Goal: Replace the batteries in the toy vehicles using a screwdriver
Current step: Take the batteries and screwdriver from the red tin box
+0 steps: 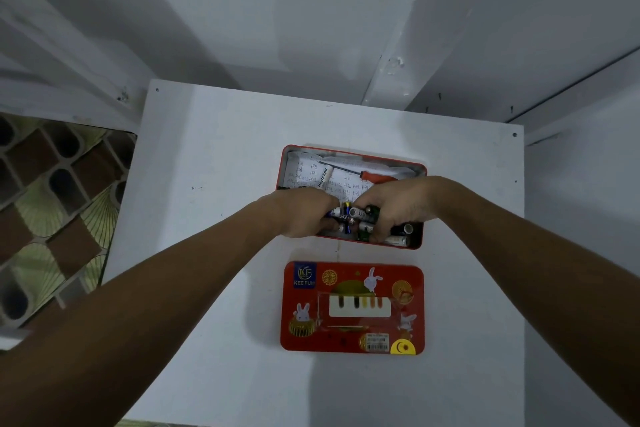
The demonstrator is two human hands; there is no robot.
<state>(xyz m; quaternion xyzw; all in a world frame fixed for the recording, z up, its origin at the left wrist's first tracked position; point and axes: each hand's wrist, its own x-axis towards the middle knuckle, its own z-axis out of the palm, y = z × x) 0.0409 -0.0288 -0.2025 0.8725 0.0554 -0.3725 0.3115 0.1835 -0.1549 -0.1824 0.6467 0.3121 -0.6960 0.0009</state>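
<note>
Item: red metal tin, lid off, set on a white table toward its far side. Contents, far half: a sheet of white paper printed over and over with the word "Test", seen upside down; a small white cylinder lettered "Heybright" lying on the paper; a slim screwdriver with an orange handle, resting on the paper along the far wall with its tip pointing left. Contents, near half: a loose heap of cylindrical batteries, some with blue and gold jackets, some white, some black; the lettering on the jackets is too small to make out. The left hand reaches into the tin from the left with fingers closed round a few of the batteries, whose ends stick out past its knuckles. The right hand meets it from the right, fingers and thumb curled down onto the heap and gripping batteries there. Companion item: the tin's lid, lying face up on the table just beside the tin on the near side, apart from it; red, marked "KF" and "KEE FUM" on a blue patch at its left corner, decorated with white rabbits, gold medallions, a piano-key panel, a barcode sticker and a yellow disc with a crescent. Patterned tiled floor lies left of the table.
</note>
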